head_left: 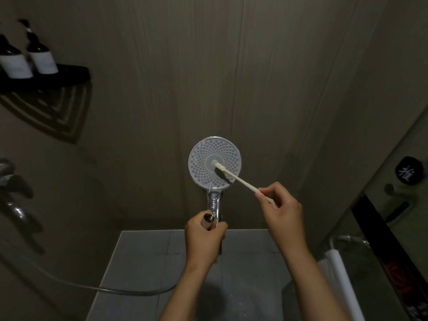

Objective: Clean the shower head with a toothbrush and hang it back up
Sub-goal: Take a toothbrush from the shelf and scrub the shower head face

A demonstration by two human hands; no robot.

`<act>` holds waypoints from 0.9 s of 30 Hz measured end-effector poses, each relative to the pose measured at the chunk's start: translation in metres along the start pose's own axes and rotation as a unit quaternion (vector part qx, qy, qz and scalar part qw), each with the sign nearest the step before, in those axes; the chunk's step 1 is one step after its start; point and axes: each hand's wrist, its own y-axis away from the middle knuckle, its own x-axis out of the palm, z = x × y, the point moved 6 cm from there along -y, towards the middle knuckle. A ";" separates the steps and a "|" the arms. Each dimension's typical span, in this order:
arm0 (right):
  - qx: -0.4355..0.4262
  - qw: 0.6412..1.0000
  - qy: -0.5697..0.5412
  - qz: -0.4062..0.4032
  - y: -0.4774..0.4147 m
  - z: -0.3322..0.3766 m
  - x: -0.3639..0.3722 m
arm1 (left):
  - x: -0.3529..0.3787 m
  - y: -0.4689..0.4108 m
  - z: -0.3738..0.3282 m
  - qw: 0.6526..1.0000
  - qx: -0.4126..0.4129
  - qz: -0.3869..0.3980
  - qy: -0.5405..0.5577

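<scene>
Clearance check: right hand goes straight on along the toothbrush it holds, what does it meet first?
Probably the round white perforated shower head, lower right rim; the cream plastic toothbrush in the right hand already touches its face. Depth unclear.

Shelf (pixel 74 74): black, fixed to the wall at upper left.
Bottles (pixel 41 54): two, dark with white labels, set side by side on it.
Tap (pixel 14 181): chrome, seen blurred at the left edge.
Towel (pixel 342 281): white, hung at lower right.
Floor (pixel 143 251): laid with grey tiles.
</scene>
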 end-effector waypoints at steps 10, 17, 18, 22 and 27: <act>0.032 0.999 -0.003 0.013 0.010 -0.027 -0.006 | -0.012 -0.004 0.002 0.999 -0.017 -0.030 0.027; 0.012 0.999 -0.031 0.005 -0.001 -0.010 -0.005 | -0.004 -0.001 0.002 1.000 -0.014 0.000 0.013; 0.012 1.000 -0.027 0.009 -0.002 -0.008 -0.003 | -0.003 -0.001 0.002 1.000 -0.011 0.003 0.009; 0.024 1.000 -0.009 -0.004 0.002 -0.016 -0.002 | -0.006 -0.001 0.003 1.000 -0.013 0.000 0.011; 0.039 0.999 -0.005 -0.017 0.007 -0.035 -0.006 | -0.011 -0.003 0.004 1.000 -0.014 -0.010 -0.002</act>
